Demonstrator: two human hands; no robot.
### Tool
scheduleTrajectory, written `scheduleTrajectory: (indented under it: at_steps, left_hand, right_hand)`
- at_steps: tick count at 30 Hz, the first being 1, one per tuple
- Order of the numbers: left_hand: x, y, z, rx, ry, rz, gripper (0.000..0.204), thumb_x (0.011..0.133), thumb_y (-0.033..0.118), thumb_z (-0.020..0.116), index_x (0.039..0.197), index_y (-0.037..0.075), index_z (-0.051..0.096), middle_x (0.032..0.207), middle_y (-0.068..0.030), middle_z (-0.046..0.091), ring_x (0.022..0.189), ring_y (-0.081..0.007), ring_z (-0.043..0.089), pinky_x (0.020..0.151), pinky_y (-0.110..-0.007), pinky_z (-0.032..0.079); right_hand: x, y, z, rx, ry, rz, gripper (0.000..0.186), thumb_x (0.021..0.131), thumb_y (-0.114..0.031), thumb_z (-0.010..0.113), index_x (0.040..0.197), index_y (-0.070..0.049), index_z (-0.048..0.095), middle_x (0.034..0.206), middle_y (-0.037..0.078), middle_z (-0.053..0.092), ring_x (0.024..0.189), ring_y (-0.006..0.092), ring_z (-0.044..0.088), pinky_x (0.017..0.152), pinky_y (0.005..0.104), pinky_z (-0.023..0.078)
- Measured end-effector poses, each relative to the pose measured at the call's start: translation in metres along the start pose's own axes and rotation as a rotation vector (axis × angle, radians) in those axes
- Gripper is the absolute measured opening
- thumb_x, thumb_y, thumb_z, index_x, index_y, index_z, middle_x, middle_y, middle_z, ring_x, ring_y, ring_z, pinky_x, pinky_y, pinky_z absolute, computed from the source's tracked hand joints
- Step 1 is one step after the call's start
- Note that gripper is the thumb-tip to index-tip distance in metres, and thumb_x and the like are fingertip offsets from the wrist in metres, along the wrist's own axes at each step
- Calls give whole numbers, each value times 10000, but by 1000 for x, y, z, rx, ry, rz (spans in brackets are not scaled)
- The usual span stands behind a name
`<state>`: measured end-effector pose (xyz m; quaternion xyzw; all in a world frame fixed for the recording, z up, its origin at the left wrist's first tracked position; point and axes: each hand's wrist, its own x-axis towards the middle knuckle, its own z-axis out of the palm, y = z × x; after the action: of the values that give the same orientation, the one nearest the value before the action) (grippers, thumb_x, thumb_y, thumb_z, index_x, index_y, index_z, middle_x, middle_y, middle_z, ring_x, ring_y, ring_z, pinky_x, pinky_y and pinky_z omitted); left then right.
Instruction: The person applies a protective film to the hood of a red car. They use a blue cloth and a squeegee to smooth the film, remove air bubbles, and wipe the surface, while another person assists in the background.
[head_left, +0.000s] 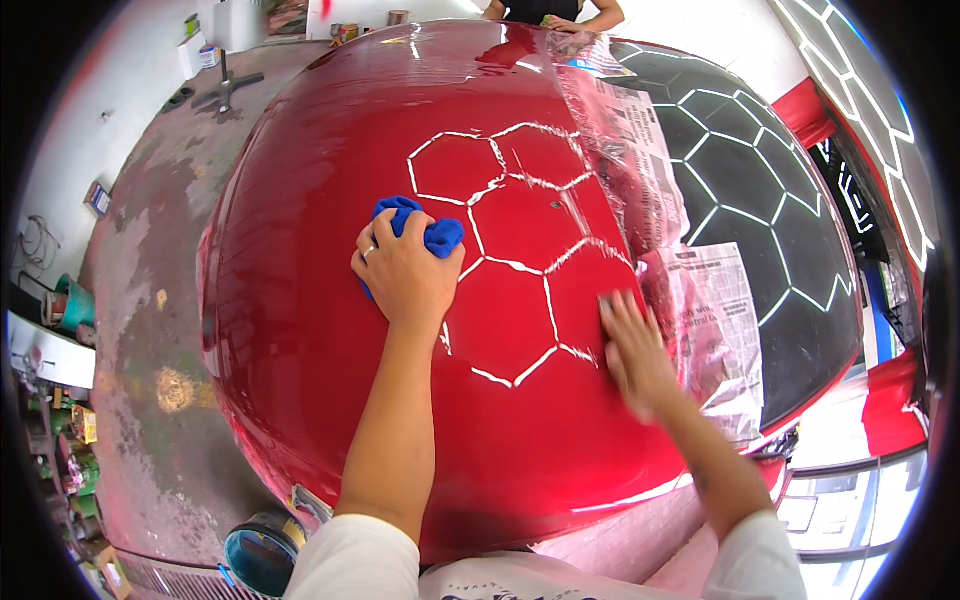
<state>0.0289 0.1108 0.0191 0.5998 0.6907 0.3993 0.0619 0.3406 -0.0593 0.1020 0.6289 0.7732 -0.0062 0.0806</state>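
Left hand point(403, 272) on the red panel point(310, 260), fingers clamped on the cloth point(443, 238), a bunched blue wad pressed against the glossy paint left of the middle! Part of it is hidden beneath the palm. Over to the right hand point(634, 345): a little blurred, flat, nothing in its grip, fingers spread only slightly, lying at the panel's right side. And just beside it, the obstacle here: newspaper point(718, 335), crumpled, covering the border between red paint and the black section point(775, 240). A second length, pink-stained sheet point(640, 165), runs along that same border farther up. White hexagons of reflected light gleam between the two hands and across the black.

Up at the far edge, another person's hand point(568, 23) sits beside the paper there. Down by the near left corner, a bucket point(262, 555), teal inside, close to the panel. Out on the stained floor point(150, 310), well apart: a dark stand point(228, 92) top left, and a green pail point(76, 303) at the far left.
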Motion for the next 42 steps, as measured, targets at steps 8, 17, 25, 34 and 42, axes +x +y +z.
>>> scheduleTrajectory:
  at_steps: [8, 17, 25, 34, 42]
  left_hand:
    - [-6, 3, 6, -50, 29, 57, 397, 821, 391, 946, 1140, 198, 809, 1421, -124, 647, 1371, -417, 577, 1143, -599, 449]
    - [2, -6, 2, 2, 38, 14, 389, 850, 433, 934, 1139, 196, 824, 1457, -118, 643, 1422, -403, 557, 1170, -606, 434]
    - [2, 7, 2, -17, 6, 17, 389, 898, 468, 900, 1187, 226, 805, 1494, -103, 639, 1456, -412, 545, 1194, -619, 428]
    - [2, -3, -1, -14, 10, -5, 363, 890, 419, 909, 1178, 221, 806, 1501, -111, 627, 1459, -401, 535, 1208, -607, 402]
    - [-4, 0, 1, -38, -10, 9, 416, 825, 379, 944, 1184, 219, 805, 1440, -119, 632, 1419, -400, 551, 1172, -608, 420]
  right_hand:
    - [454, 101, -24, -95, 118, 69, 637, 1216, -463, 263, 1699, -84, 433, 1779, 204, 420, 1644, 439, 393, 1306, 720, 311]
    - [232, 17, 16, 29, 229, -67, 570, 1231, -394, 353, 1720, -104, 403, 1827, 226, 330, 1705, 441, 287, 1368, 681, 208]
    - [-210, -85, 3, 126, -198, 21, 676, 1142, -353, 532, 1756, -102, 402, 1844, 207, 316, 1716, 423, 268, 1390, 658, 115]
    - [49, -68, -3, 45, -21, -81, 612, 1219, -358, 386, 1783, -128, 325, 1873, 169, 256, 1747, 370, 193, 1398, 645, 114]
    - [454, 10, -26, -33, 136, 67, 575, 1209, -401, 281, 1704, -157, 441, 1779, 155, 436, 1667, 416, 372, 1298, 801, 257]
